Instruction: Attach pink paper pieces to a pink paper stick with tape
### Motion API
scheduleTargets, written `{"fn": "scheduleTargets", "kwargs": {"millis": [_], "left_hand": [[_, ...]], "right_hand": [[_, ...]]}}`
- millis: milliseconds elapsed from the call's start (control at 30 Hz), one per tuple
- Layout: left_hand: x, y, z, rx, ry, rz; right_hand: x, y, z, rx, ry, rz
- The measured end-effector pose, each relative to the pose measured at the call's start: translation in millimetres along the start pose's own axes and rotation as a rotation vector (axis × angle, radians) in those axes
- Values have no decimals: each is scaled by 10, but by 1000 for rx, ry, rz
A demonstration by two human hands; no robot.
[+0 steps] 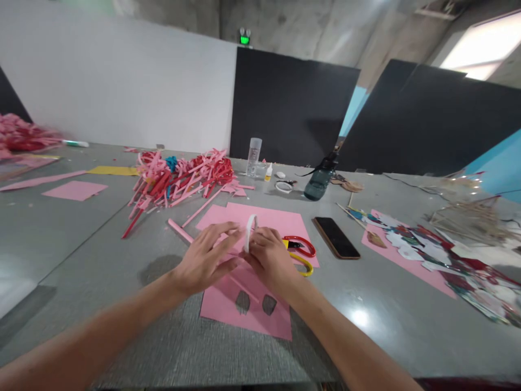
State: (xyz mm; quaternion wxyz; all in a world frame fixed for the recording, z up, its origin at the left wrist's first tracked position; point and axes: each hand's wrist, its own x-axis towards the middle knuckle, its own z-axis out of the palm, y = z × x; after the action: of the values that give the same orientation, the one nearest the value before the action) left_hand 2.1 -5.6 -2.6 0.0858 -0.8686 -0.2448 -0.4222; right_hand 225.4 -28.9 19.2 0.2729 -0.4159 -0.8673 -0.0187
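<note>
A thin white ring, which looks like a roll of tape (pixel 248 234), stands upright in the fingers of my right hand (pixel 271 255). My left hand (pixel 209 252) is just left of it, its fingers stretched out and apart; whether the fingertips touch a tape end is too small to tell. Under both hands lie sheets of pink paper (pixel 244 320), the nearest with two dark shaded patches (pixel 243 302). A rolled pink paper stick (pixel 180 230) extends past my left fingers. Scissors (pixel 303 247) with red and yellow handles lie right of my right hand, partly hidden by it.
A phone (pixel 336 237) lies to the right, near a pink sheet bearing paper cutouts (pixel 411 244). Behind are a heap of pink and red paper strips (pixel 183 176), a glue bottle (pixel 268 172), a clear plastic bottle (pixel 253 156), another white ring (pixel 284 186) and a dark bottle (pixel 319 179).
</note>
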Motion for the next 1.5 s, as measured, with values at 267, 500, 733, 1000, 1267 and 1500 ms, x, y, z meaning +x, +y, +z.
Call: {"fn": "scheduleTargets", "kwargs": {"millis": [267,500,733,1000,1267,1500], "left_hand": [[67,27,-16,6,-21,39],[94,30,-41,-39,-25,45],[101,62,-79,-85,-53,103],[77,56,-76,-51,-1,103],[68,36,-46,64,-34,29],[29,-53,52,15,-133,-37]], "right_hand": [[8,-6,-12,-20,-131,-69],[12,19,-6,26,2,167],[12,8,-50,157,44,335],[-13,-12,46,276,-5,130],[-1,21,39,217,8,128],[-19,-11,75,242,51,77]]}}
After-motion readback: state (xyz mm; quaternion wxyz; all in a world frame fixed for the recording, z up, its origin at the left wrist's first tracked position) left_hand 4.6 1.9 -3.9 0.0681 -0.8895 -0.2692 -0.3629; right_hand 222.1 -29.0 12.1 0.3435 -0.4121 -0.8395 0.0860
